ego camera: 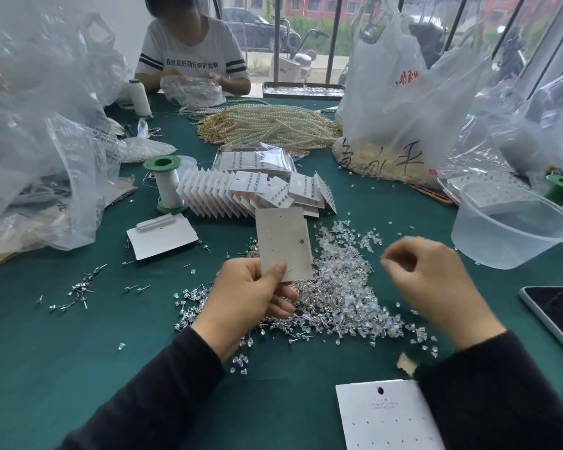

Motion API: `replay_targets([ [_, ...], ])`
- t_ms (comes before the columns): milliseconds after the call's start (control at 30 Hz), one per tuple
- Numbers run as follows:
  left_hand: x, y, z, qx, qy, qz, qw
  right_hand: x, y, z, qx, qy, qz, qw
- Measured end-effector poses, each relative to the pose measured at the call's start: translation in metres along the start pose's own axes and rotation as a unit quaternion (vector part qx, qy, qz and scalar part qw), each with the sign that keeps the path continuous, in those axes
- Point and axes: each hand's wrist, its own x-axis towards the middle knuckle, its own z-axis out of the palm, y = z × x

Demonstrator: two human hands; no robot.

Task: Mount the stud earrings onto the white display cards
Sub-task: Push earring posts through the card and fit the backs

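My left hand [251, 293] pinches the lower edge of a display card [283, 241], held upright with its grey back toward me; one earring post pokes through near my thumb. My right hand [433, 284] hovers blurred to the right of the card, thumb and forefinger curled into a ring; what they pinch is too small to see. Under both hands lies a heap of stud earrings and clear backs [335, 300] on the green table [78, 336]. A blank white card [384, 414] lies near my right sleeve. Filled cards [257, 193] are stacked behind.
A clear plastic tub [514, 235] and a phone [556, 316] sit at right. Loose studs [78, 289], a card stack [161, 237] and a green-capped thread spool [165, 183] lie at left. Plastic bags crowd both sides. Pearl strands [270, 125] and another person sit opposite.
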Motion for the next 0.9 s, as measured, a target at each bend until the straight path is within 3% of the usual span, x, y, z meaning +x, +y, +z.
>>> replay_targets([
  [133, 0.001, 0.0, -0.001, 0.025, 0.011, 0.006, 1.0, 0.001, 0.027, -0.019, 0.009, -0.115, 0.118, 0.986],
  [567, 0.002, -0.003, -0.001, 0.06, 0.02, 0.013, 0.998, -0.002, 0.028, -0.015, -0.085, -0.202, 0.071, 0.973],
  [633, 0.002, -0.004, 0.0, 0.06, 0.018, 0.012, 0.998, -0.002, 0.023, -0.015, -0.072, -0.183, 0.051, 0.979],
  [733, 0.001, -0.004, 0.002, 0.065, 0.016, 0.014, 0.998, -0.006, -0.001, -0.008, 0.051, -0.09, -0.033, 0.994],
  [900, 0.0, -0.006, 0.004, 0.086, 0.017, 0.03, 0.996, -0.019, -0.049, 0.033, 0.162, 0.05, -0.182, 0.968],
])
